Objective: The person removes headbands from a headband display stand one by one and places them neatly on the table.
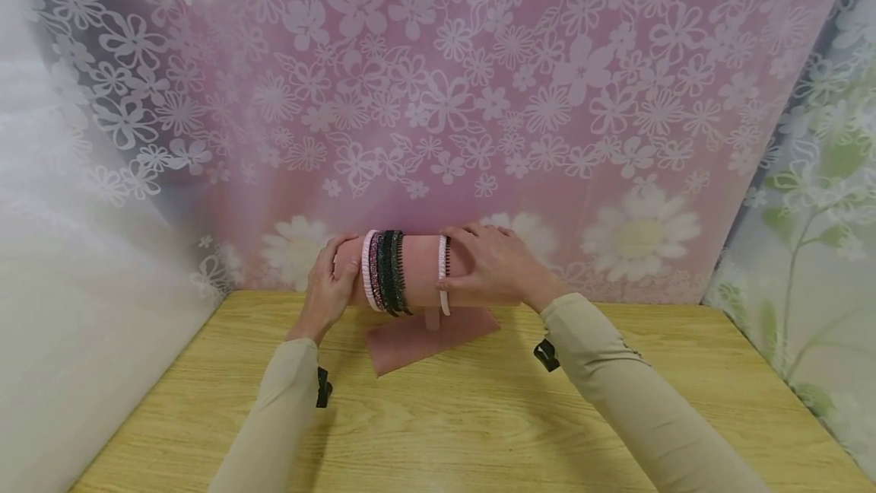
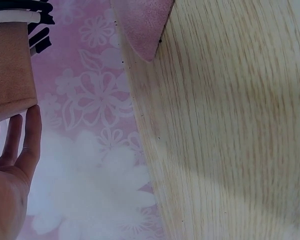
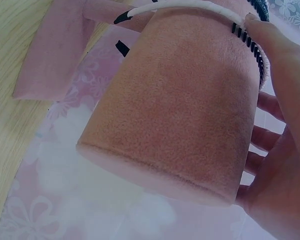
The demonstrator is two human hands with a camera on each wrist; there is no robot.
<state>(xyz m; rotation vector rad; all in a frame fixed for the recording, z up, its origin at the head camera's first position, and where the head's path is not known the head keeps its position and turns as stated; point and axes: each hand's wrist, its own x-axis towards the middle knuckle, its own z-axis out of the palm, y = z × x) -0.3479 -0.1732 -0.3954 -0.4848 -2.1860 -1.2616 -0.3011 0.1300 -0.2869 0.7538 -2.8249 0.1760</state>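
Observation:
A pink, velvety headband stand carries a horizontal roll on a short post. Around the roll's left part sit several headbands, white, glittery pink and dark, close together. Apart from them, a white headband with dark comb teeth hangs on the right half. My left hand grips the roll's left end, thumb in front and fingers over the top and back. My right hand holds the white headband, its thumb against the band; in the right wrist view the other fingers reach behind the roll.
The stand's flat pink base rests on a wood-grain table near its back edge. Behind hangs a pink flowered curtain. Pale sheeting closes the left side, and a leaf-patterned curtain the right.

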